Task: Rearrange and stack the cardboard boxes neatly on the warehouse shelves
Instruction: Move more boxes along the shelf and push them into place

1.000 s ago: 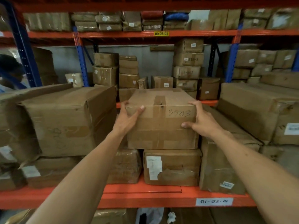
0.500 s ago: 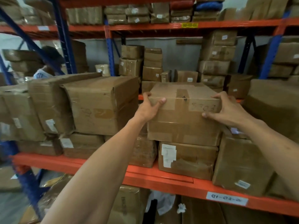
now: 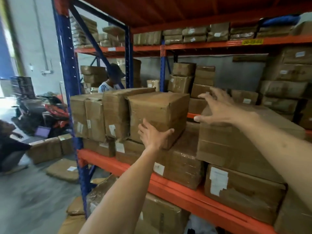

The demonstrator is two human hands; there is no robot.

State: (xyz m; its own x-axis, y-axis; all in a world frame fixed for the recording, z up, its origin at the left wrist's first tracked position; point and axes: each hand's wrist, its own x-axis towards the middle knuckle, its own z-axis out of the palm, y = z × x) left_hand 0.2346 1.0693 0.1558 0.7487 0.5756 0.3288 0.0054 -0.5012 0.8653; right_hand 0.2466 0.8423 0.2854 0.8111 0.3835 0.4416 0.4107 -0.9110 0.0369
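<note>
My left hand lies flat against the lower front corner of a large dented cardboard box, fingers on its front face and thumb round the corner. That box sits on top of lower boxes on the orange shelf. My right hand hovers with fingers spread over the top left edge of a second big box just to the right, and it holds nothing. A gap separates the two boxes. Everything is motion-blurred.
More boxes stand left of the dented one, up to the blue upright. Box stacks fill the rack behind. A person in a cap stands behind the shelf; another crouches on the floor among flat boxes.
My view has swung left. Both hands let go of the box marked with numbers; the left hand moved onto the dented box to its left, and the right hand opened above it.
</note>
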